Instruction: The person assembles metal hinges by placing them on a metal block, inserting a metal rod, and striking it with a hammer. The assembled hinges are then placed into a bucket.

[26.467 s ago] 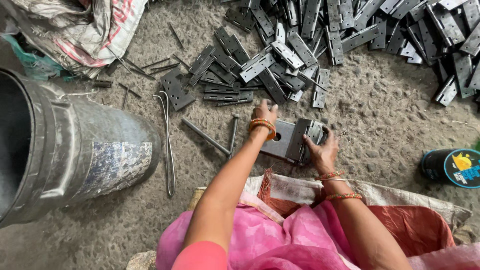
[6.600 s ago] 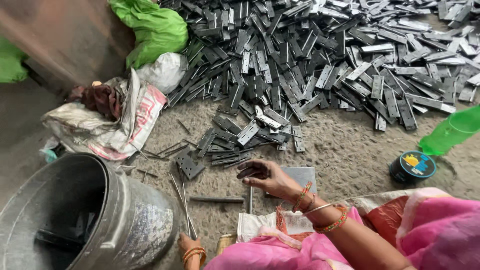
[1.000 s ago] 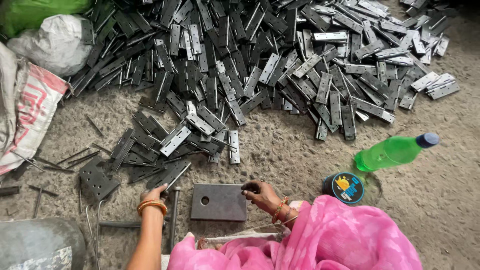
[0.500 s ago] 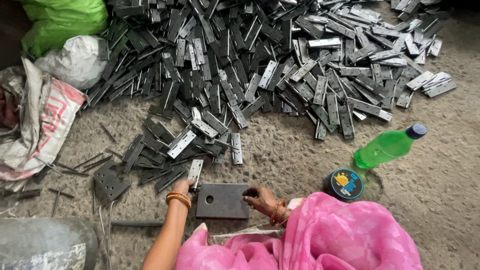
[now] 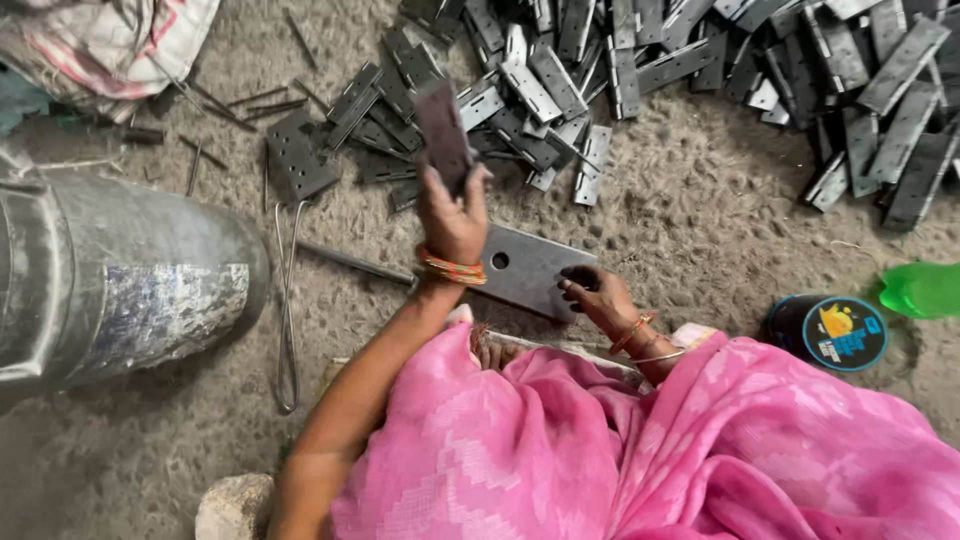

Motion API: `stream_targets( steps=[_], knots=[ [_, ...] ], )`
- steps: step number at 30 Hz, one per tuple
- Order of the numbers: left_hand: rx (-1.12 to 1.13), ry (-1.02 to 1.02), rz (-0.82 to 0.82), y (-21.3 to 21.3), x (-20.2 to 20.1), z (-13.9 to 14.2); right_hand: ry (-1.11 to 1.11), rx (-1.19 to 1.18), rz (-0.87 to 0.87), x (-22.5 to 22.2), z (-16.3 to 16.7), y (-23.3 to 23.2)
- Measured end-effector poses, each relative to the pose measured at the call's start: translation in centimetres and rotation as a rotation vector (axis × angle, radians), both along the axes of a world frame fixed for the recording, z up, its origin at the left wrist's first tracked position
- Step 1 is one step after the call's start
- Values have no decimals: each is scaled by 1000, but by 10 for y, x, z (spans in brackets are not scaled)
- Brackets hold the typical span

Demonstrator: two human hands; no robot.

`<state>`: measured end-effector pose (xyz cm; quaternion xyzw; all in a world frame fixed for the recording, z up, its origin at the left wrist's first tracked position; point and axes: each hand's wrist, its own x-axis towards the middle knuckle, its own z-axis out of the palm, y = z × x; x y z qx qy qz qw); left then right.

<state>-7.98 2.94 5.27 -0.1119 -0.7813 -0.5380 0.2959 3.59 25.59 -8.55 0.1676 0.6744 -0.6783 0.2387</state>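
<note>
**A hinge leaf lifted from the pile**

At the far left a metal bucket (image 5: 110,280) lies on the sandy ground, with a bent wire (image 5: 288,300) just beside it. Half a second ago the left hand (image 5: 452,215) was down at the edge of the scattered hinges (image 5: 560,90); now it is raised, and a dark hinge leaf (image 5: 443,135) is gripped upright in its closed fingers. One piece has thus been taken up for working. The grey steel plate (image 5: 530,268) stays flat below, and the right hand (image 5: 595,298) is rested on its right end, fingers curled; whether anything is held there cannot be told. Further right stand a round tin (image 5: 828,333) and a green bottle (image 5: 922,290).
</note>
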Motion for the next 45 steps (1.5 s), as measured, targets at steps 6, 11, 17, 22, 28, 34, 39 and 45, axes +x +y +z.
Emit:
stream_targets(
  steps=[6, 11, 17, 22, 28, 34, 39, 45],
  knots=[
    [-760, -665, -276, -14, 51, -101, 62, -74, 18, -4, 1, -8],
    [-689, -627, -295, 7, 80, -114, -190, -268, -101, -9, 21, -18],
    [-556, -700, -419, 40, 110, -73, -13, -373, -266, -13, 25, -20],
    [-382, -691, -364, 49, 103, -58, 92, -378, -340, -6, 30, -24],
    [-261, -666, -312, 46, 111, -93, 272, -110, -372, 7, 20, -27],
    [57, -813, -327, 35, 94, -161, 371, -97, -358, 5, 5, -17],
    [-277, -948, -529, -10, 57, -159, 228, -355, -383, 9, -5, -16],
    [-680, -662, 220, -98, -30, -118, 16, -361, -538, 5, -27, -2]
  ],
)
